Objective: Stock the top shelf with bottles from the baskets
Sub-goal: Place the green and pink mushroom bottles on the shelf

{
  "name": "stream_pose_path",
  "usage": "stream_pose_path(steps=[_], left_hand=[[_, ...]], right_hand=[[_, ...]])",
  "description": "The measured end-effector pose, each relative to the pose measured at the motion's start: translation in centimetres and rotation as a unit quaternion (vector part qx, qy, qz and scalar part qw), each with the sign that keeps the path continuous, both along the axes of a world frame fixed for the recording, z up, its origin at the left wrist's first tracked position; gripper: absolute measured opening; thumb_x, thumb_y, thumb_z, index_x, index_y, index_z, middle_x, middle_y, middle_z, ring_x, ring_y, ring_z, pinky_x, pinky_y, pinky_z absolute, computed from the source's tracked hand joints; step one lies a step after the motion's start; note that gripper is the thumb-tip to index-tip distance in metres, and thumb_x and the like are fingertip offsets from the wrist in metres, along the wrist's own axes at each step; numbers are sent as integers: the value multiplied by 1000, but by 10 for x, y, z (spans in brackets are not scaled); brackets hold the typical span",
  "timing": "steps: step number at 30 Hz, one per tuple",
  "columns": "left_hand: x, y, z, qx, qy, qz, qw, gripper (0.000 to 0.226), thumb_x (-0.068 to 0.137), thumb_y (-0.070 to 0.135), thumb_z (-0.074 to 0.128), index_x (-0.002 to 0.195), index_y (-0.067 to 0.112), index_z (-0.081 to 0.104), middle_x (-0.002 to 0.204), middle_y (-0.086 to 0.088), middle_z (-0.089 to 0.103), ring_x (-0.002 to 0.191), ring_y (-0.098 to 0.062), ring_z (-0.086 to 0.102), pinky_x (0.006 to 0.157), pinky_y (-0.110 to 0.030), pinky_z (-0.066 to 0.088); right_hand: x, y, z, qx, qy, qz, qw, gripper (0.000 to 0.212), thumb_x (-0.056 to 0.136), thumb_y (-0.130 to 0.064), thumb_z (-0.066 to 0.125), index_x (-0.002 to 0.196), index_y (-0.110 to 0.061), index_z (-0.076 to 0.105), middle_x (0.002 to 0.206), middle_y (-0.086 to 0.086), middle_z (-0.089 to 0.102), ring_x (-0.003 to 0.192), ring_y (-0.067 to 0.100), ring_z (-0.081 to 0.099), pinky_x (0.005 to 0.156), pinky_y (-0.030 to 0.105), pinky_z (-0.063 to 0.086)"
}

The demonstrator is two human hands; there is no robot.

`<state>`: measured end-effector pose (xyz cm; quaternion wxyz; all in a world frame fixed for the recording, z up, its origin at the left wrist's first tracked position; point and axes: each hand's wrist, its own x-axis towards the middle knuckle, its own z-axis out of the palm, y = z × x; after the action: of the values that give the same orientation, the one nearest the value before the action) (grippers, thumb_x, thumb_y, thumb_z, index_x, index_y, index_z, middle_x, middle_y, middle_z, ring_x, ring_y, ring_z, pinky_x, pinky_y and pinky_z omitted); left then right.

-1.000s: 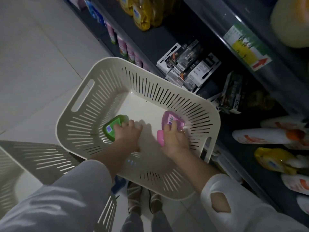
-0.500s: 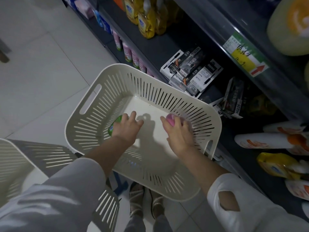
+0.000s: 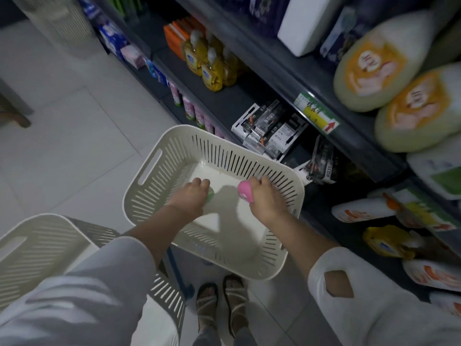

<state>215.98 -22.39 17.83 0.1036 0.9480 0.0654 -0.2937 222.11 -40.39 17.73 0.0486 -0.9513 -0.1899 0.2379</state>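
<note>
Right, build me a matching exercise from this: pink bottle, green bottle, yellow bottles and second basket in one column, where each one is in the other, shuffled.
Things
1. pink bottle
2. green bottle
3. yellow bottles
4. second basket

Places
A. standing on a dark shelf, further along the aisle
B. mostly hidden under the left hand, inside the central basket
C. at lower left, beside the central basket
D. gripped in the right hand

Pairs: 1-D, 2-B, 3-A, 4-C.
</note>
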Motion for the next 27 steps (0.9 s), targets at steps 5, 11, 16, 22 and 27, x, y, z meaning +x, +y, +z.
stream_pose_path(steps=[5,11,16,22,27], left_hand=[[7,-14,70,-39,-58,-7,998,52,78,14,63,124,9,39,122,-13,47,110,-34,55,85,-41,50],[18,-48,166,-37,-100,-86,991,49,81,23,61,124,14,40,120,-9,56,107,-32,58,85,-41,52],[16,-98,240,-10,-126,-166,978,57,80,27,64,131,22,39,125,-5,55,111,-28,57,83,-39,50],[-18,-187,317,-28,-151,-253,955,75,75,25,73,140,21,36,125,-7,45,113,-29,53,93,-41,48],[-71,-287,369,-45,-181,-323,928,73,79,25,69,142,19,34,129,-11,51,116,-28,51,90,-35,47]], right_hand=[[-10,-15,69,54,-16,-33,998,48,87,-15,64,129,-14,40,121,11,46,104,32,58,81,37,49],[-22,-55,164,106,-41,-86,990,52,87,-26,63,130,-16,37,118,10,48,100,32,59,80,38,50],[-39,-109,229,119,-88,-126,981,54,84,-27,63,130,-17,36,120,13,51,105,34,57,81,38,49],[-95,-201,293,142,-131,-161,968,54,84,-31,63,129,-15,39,117,14,54,104,34,56,82,40,50],[-172,-300,338,164,-178,-219,945,61,81,-34,66,133,-18,39,123,12,55,109,33,56,86,38,49]])
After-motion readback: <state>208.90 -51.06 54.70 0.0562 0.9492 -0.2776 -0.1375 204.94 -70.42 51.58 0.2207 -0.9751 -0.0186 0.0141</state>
